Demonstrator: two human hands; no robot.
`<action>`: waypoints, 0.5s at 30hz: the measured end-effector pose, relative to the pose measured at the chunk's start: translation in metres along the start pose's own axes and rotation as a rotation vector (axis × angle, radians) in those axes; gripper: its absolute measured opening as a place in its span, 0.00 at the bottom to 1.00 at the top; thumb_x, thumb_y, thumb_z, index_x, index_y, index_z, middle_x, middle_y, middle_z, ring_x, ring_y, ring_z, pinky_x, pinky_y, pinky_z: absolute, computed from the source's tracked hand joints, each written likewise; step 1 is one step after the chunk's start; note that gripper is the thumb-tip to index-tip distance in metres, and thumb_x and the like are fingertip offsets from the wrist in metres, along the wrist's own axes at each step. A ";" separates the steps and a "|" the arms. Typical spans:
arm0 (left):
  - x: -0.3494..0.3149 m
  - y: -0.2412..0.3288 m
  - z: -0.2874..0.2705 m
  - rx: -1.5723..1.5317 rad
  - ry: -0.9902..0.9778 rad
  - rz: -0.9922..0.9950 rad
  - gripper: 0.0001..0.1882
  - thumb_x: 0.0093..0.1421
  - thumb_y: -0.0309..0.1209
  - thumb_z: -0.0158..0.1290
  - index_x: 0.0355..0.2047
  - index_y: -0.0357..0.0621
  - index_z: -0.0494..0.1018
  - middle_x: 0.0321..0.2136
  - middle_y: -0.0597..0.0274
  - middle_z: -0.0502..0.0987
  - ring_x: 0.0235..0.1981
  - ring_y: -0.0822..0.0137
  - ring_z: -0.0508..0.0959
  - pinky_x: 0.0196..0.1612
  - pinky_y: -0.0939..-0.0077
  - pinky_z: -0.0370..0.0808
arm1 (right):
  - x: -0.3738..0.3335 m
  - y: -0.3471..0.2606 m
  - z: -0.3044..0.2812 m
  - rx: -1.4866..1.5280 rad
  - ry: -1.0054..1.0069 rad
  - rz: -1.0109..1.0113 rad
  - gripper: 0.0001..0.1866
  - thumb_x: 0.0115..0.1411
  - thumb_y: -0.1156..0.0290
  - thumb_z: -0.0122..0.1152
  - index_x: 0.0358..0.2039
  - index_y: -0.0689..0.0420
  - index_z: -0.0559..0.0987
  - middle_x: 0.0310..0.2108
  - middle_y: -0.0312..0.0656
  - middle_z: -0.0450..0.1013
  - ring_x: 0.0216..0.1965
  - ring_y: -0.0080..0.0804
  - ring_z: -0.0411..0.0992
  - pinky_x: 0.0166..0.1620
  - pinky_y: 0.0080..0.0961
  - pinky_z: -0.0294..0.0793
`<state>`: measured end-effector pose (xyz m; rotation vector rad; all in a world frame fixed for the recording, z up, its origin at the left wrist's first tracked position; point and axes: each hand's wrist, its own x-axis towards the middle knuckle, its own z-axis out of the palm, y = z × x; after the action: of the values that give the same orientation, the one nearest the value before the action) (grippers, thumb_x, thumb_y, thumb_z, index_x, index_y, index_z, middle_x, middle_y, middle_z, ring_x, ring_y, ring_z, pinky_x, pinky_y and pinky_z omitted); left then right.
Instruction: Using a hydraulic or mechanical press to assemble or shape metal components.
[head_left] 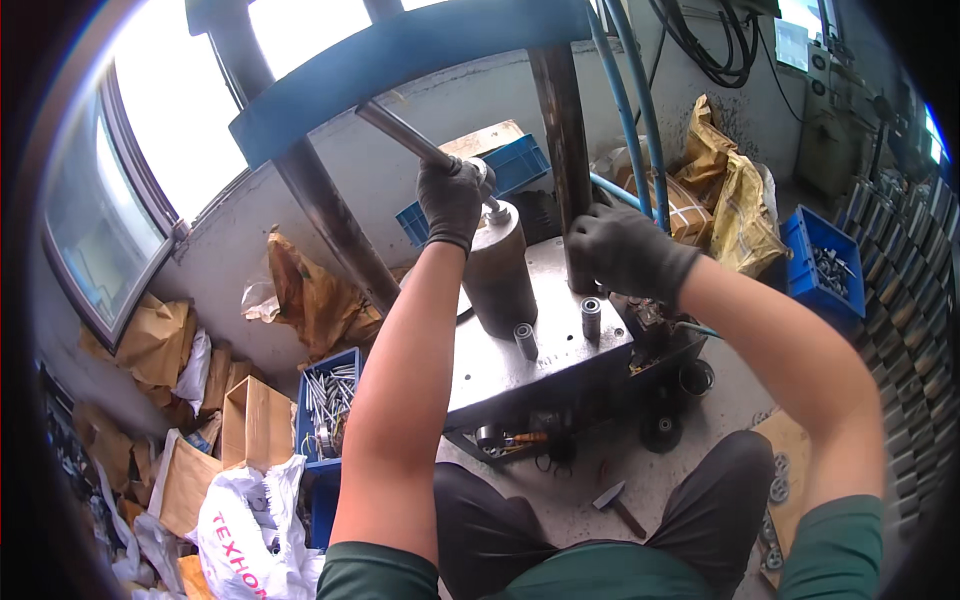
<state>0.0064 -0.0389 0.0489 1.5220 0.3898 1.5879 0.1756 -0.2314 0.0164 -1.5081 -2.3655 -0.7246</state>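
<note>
My left hand (455, 203), in a dark grey glove, is closed around the lower end of a shiny metal rod (405, 133) that slants down from under a blue press beam (420, 65). Just below it stands a thick steel cylinder (500, 270) with a narrower top fitting, upright on a metal press table (570, 375). Two small hollow sleeves, a plain one (525, 341) and a ridged one (591, 319), stand in front of the cylinder. My gloved right hand (625, 250) is curled beside the right steel pillar (562, 130); what its fingers hold is hidden.
Blue hoses (640, 120) run down behind my right hand. A blue bin of metal parts (825, 262) stands right, another bin of long pins (330, 405) left. A hammer (620, 508) lies on the floor between my knees. Cartons and sacks (255, 530) crowd the left side.
</note>
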 end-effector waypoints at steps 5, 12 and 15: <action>0.007 -0.004 0.002 0.044 0.004 -0.034 0.08 0.57 0.11 0.51 0.32 0.37 0.68 0.21 0.60 0.74 0.22 0.64 0.82 0.25 0.72 0.82 | -0.138 -0.008 -0.073 -0.080 -0.356 -0.006 0.08 0.54 0.64 0.65 0.30 0.53 0.82 0.31 0.42 0.77 0.37 0.41 0.78 0.41 0.39 0.76; 0.011 -0.012 -0.011 -0.036 -0.103 -0.027 0.08 0.57 0.14 0.56 0.27 0.40 0.70 0.22 0.64 0.75 0.22 0.71 0.79 0.27 0.76 0.79 | -0.255 -0.021 -0.110 0.120 -0.312 0.450 0.07 0.51 0.68 0.68 0.30 0.54 0.82 0.32 0.46 0.77 0.38 0.48 0.76 0.43 0.43 0.76; 0.023 -0.027 -0.024 0.043 -0.073 -0.010 0.07 0.56 0.19 0.61 0.30 0.41 0.73 0.24 0.65 0.77 0.25 0.72 0.79 0.31 0.77 0.78 | -0.232 -0.011 -0.096 0.046 -0.030 0.388 0.08 0.52 0.73 0.66 0.34 0.57 0.79 0.33 0.46 0.76 0.37 0.49 0.76 0.41 0.42 0.76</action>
<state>-0.0025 0.0011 0.0392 1.6035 0.3921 1.5205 0.2612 -0.4664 -0.0107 -1.8896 -1.9995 -0.5517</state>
